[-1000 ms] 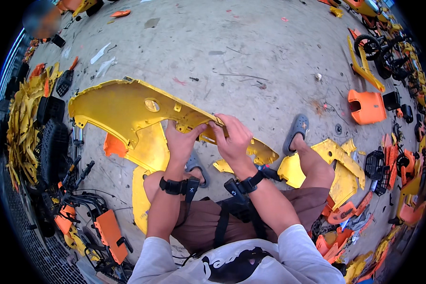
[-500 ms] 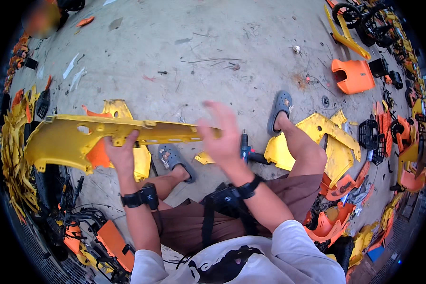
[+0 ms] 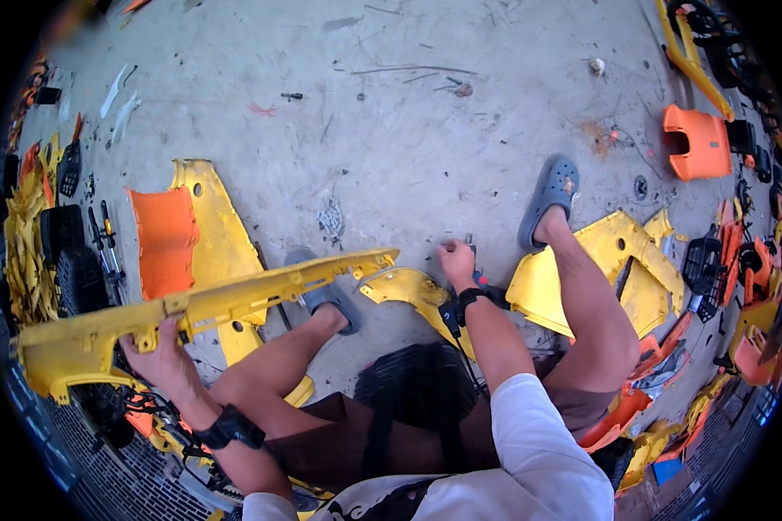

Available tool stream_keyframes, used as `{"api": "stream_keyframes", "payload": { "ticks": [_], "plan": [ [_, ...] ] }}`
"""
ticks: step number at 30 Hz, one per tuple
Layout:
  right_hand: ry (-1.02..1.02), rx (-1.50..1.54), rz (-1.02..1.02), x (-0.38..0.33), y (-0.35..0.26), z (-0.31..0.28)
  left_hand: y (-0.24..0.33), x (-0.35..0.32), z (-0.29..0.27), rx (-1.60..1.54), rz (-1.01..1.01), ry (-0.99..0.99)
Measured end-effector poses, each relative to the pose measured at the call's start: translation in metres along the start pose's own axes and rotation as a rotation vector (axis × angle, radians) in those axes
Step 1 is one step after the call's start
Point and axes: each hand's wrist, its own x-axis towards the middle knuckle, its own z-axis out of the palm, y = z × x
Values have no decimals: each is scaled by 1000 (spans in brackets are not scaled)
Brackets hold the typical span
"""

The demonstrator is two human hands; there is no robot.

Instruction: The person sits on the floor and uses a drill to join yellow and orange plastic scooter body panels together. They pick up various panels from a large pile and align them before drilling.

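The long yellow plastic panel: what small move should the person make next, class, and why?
Perhaps close the right hand around the dark, red-marked power drill: it is at that tool, while the left hand holds the panel.

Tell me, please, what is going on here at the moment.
The person's left hand holds a long yellow panel, out to the left. The right hand is down at a power tool, largely covering it, so its grip is unclear. More yellow panels lie on the floor to both sides, with an orange panel at left.
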Motion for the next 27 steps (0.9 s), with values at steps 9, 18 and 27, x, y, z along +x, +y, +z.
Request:
{"api": "stream_keyframes", "payload": {
  "ticks": [9,18,27],
  "plan": [
    [268,-1,63,-14,-16,22,-1,7,17,-62,-16,-84],
    [151,-111,123,-41,-16,32,-8,5,4,83,-26,32],
    [91,-97,67,-36,-24,25,-7,15,5,93,12,81]
  ]
}}
